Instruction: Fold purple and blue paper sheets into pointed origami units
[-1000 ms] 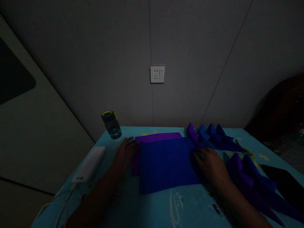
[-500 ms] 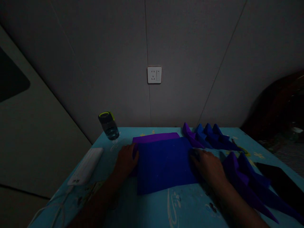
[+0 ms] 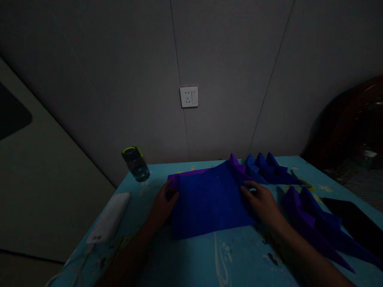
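The blue sheet (image 3: 209, 203) lies between my hands; its far right corner now comes up higher and covers more of the purple sheet (image 3: 189, 173), so I judge the overlap less even. At the blue sheet's right edge, my right hand (image 3: 265, 203) pinches it. At its left edge, my left hand (image 3: 161, 205) curves more openly; I cannot tell if it grips.

Blue sheet (image 3: 209, 203) in front of me looking like matt, smooth paper; purple sheet (image 3: 191, 172) beneath showing the same flat finish. Bottle (image 3: 137, 164) at far left reading as clear, glossy plastic. White power bank (image 3: 109, 217), near left, looking like smooth plastic. Wall (image 3: 134, 79) appearing matt.
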{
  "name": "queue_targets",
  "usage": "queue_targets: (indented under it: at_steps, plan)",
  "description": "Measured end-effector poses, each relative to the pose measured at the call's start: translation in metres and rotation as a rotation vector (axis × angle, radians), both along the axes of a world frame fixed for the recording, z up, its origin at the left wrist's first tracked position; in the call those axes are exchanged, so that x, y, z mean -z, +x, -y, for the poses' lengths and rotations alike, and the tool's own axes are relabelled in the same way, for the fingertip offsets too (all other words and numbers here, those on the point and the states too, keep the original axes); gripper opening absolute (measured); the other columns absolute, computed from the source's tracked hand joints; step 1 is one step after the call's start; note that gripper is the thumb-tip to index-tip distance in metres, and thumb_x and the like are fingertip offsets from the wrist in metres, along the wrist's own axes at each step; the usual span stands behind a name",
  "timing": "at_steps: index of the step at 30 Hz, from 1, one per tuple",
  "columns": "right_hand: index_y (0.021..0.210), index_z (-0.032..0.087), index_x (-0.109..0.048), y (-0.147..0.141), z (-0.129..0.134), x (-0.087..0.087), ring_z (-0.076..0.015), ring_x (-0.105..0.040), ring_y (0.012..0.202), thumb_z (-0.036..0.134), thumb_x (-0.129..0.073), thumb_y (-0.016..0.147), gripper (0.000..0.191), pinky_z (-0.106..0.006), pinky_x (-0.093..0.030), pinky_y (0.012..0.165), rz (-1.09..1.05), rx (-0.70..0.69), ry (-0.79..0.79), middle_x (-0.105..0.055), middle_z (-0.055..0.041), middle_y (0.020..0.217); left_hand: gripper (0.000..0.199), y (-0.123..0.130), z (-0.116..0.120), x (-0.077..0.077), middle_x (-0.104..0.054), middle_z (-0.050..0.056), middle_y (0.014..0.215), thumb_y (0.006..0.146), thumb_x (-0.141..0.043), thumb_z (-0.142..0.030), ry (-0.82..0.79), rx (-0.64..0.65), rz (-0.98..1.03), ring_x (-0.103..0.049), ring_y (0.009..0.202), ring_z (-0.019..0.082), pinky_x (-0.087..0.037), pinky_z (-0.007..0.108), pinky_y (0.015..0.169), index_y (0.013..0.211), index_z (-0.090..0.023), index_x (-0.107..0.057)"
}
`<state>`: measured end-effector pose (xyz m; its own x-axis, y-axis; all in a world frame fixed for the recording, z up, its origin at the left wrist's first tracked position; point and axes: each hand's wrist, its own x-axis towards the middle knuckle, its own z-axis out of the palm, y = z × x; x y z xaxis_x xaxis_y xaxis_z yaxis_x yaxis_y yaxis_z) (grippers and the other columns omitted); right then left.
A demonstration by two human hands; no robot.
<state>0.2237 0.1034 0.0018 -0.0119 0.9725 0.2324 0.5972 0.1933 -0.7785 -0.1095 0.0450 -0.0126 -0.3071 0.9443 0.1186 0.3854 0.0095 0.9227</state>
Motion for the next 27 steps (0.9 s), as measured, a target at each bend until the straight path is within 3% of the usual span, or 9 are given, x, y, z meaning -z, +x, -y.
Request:
queue_targets:
  at_steps: [4, 8, 11, 14, 18, 23, 27]
  plan:
    - [0.103, 0.017, -0.067, -0.005, 0.006, -0.009, -0.022, -0.063, 0.061, 0.054, -0.057, 0.082, 0.044, -0.031, -0.047, 0.053, -0.182, -0.01, -0.026, -0.071, -0.0068, 0.074, 0.07, -0.003, -0.004, 0.005, -0.071, 0.014, 0.113, 0.074, -0.071, -0.04, -0.054, 0.002, 0.155, -0.066, 0.105, 0.029, -0.048, 0.043, 0.096, 0.135, -0.013, -0.05]
    - [0.103, 0.018, -0.064, -0.009, 0.011, -0.019, -0.02, -0.062, 0.056, 0.06, -0.062, 0.078, 0.049, -0.028, -0.045, 0.047, -0.352, -0.032, -0.098, -0.07, -0.0051, 0.072, 0.058, -0.001, -0.003, 0.001, -0.066, 0.014, 0.126, 0.072, -0.074, -0.042, -0.083, 0.008, 0.36, -0.064, 0.113, 0.03, -0.049, 0.042, 0.097, 0.122, -0.016, -0.061]
    - [0.104, 0.018, -0.064, -0.011, 0.014, -0.024, -0.0206, -0.063, 0.055, 0.062, -0.065, 0.075, 0.053, -0.028, -0.046, 0.047, -0.403, -0.008, -0.121, -0.07, -0.0052, 0.07, 0.048, 0.001, 0.001, -0.004, -0.071, 0.013, 0.118, 0.074, -0.074, -0.042, -0.138, 0.045, 0.428, -0.069, 0.104, 0.029, -0.054, 0.04, 0.09, 0.114, -0.016, -0.065]
    - [0.104, 0.017, -0.066, -0.011, 0.015, -0.026, -0.0231, -0.066, 0.059, 0.062, -0.067, 0.073, 0.055, -0.03, -0.049, 0.049, -0.407, 0.014, -0.123, -0.072, -0.0072, 0.072, 0.041, 0.003, 0.005, -0.007, -0.075, 0.012, 0.106, 0.073, -0.076, -0.041, -0.192, 0.02, 0.348, -0.071, 0.096, 0.03, -0.056, 0.041, 0.086, 0.105, -0.016, -0.07]
    - [0.106, 0.02, -0.069, -0.01, 0.013, -0.027, -0.0258, -0.07, 0.07, 0.057, -0.075, 0.068, 0.054, -0.034, -0.055, 0.06, -0.537, 0.001, -0.17, -0.075, -0.0092, 0.089, 0.042, 0.004, 0.005, -0.008, -0.075, 0.011, 0.107, 0.072, -0.076, -0.043, -0.131, -0.021, 0.285, -0.07, 0.1, 0.031, -0.054, 0.044, 0.09, 0.105, -0.017, -0.071]
    - [0.109, 0.024, -0.07, -0.007, 0.01, -0.021, -0.0288, -0.07, 0.09, 0.06, -0.072, 0.071, 0.052, -0.04, -0.055, 0.08, -0.776, -0.16, -0.268, -0.075, -0.009, 0.102, 0.045, 0.005, 0.005, -0.011, -0.073, 0.013, 0.114, 0.073, -0.076, -0.044, -0.053, -0.103, 0.379, -0.069, 0.103, 0.031, -0.052, 0.045, 0.094, 0.108, -0.017, -0.069]
    - [0.112, 0.025, -0.068, -0.007, 0.016, -0.014, -0.0294, -0.066, 0.103, 0.068, -0.062, 0.076, 0.057, -0.044, -0.05, 0.091, -0.672, -0.332, -0.192, -0.073, -0.0103, 0.107, 0.047, 0.01, 0.008, -0.016, -0.07, 0.012, 0.12, 0.075, -0.075, -0.044, -0.044, -0.132, 0.513, -0.068, 0.106, 0.029, -0.052, 0.043, 0.095, 0.114, -0.02, -0.065]
